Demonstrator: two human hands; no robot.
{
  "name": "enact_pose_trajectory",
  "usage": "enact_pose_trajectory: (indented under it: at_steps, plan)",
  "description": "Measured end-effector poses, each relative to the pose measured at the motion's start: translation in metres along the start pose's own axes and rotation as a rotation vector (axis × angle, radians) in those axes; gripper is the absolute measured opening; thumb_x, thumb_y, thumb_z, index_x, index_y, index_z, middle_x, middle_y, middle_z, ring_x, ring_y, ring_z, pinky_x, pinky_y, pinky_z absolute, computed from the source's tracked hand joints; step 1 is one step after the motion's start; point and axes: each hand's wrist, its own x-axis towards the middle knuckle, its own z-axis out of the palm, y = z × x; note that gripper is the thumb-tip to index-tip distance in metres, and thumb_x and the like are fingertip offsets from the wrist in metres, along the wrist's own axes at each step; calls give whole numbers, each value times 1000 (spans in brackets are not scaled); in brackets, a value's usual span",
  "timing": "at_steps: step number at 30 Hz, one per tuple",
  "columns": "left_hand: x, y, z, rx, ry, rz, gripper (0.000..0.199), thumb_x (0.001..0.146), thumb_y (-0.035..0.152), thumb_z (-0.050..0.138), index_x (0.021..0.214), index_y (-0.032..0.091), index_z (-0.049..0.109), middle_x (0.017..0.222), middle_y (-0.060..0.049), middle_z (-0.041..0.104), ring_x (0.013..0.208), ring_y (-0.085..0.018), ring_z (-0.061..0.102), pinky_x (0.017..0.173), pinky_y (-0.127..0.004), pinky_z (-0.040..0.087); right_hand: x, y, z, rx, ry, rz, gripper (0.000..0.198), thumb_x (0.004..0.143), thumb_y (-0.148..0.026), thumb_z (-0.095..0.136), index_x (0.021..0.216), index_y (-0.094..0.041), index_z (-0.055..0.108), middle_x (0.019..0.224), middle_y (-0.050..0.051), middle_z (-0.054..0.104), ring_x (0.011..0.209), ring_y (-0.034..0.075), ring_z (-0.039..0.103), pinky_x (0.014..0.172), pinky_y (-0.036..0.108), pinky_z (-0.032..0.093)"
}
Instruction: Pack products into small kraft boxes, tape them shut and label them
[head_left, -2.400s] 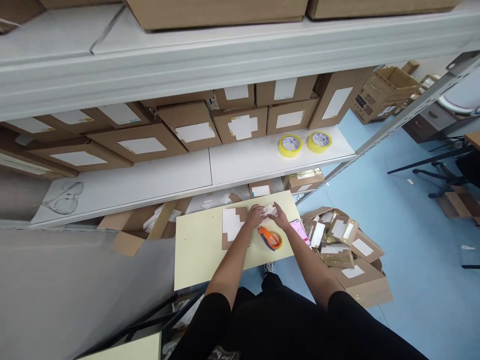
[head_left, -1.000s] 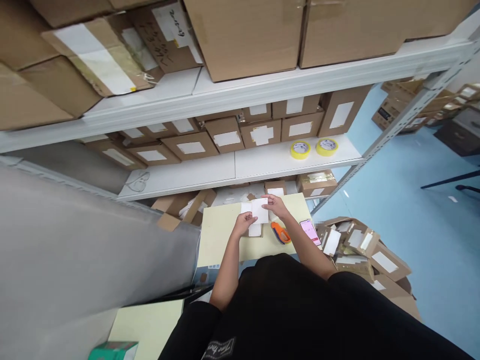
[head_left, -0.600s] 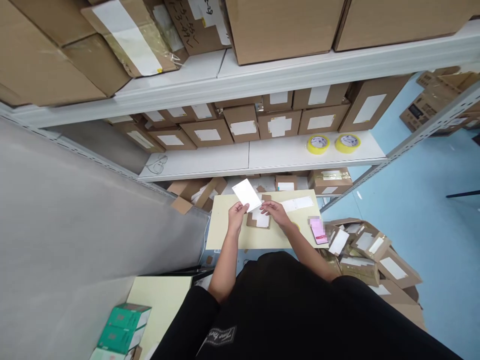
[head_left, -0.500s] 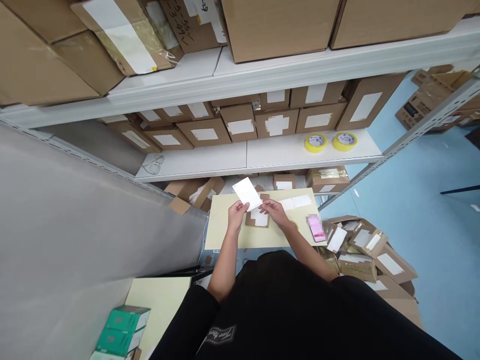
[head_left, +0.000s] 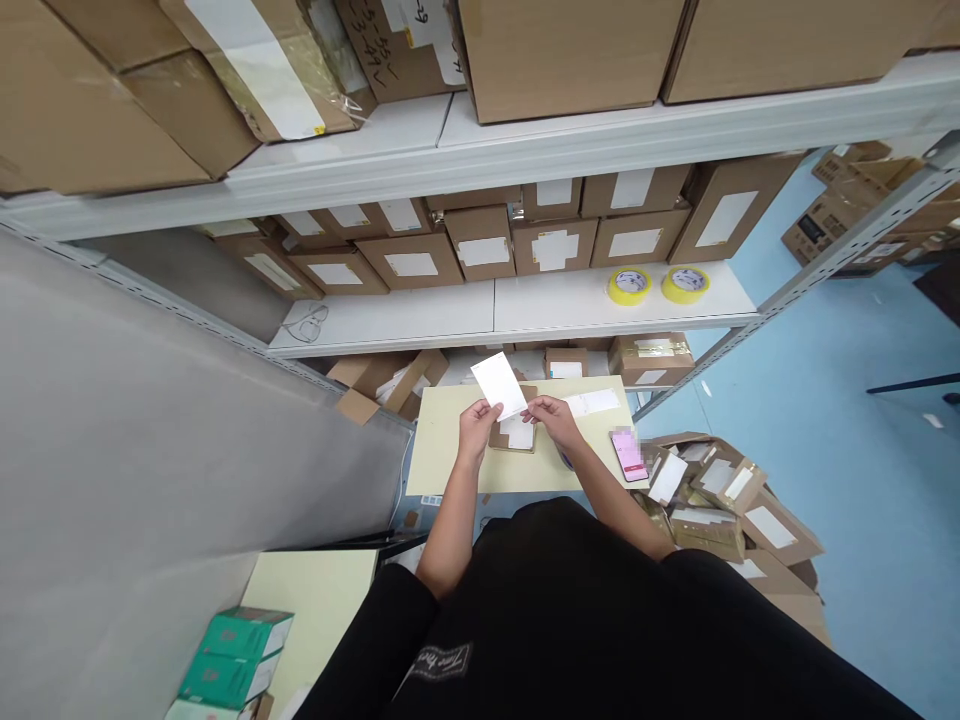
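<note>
A white paper label [head_left: 498, 384] is held over the pale yellow table [head_left: 442, 450]. My left hand [head_left: 477, 428] pinches its lower left edge between thumb and fingers. My right hand [head_left: 553, 420] has its fingertips closed on the label's lower right corner. Beneath the label lies a small cardboard box [head_left: 514, 436] with white paper on its top, partly covered from view. To the right of my right hand is a strip of white labels [head_left: 592, 402]. A phone with a pink screen [head_left: 628, 455] lies near the table's right end.
Shelves [head_left: 420, 318] ahead carry several labelled cartons [head_left: 411, 262] and two yellow tape rolls [head_left: 628, 286]. Packed boxes [head_left: 709, 530] are heaped on the right. Green boxes [head_left: 232, 655] stand on another table at lower left. A grey wall [head_left: 187, 420] runs along the left.
The view has shifted slightly. Both hands keep their grip on the label, with little change in its pose.
</note>
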Motion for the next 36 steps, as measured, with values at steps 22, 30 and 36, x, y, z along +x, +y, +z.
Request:
enact_pose_trajectory:
  at_steps: [22,30,36]
  plan:
    - [-24,-8,6,485,38,212,45,82,45,82,119,20,78,110,-11,78,98,-24,73,91,-37,58,-15,2,8,-57,-105,-74,33,86,-55,77,87,-23,70,82,2,74,76,18,69,73,33,53]
    - [-43,-1,17,418,-155,362,27,91,44,71,98,22,84,99,-9,81,91,-23,76,85,-36,61,-21,4,8,-129,-125,-176,33,90,-57,72,89,-24,69,82,1,70,80,20,68,79,35,56]
    - [-37,-17,19,149,38,114,34,84,50,73,89,17,81,87,-6,79,81,-21,73,78,-33,59,-26,9,5,-134,-121,-122,30,89,-53,73,87,-24,65,81,1,71,79,19,69,78,34,54]
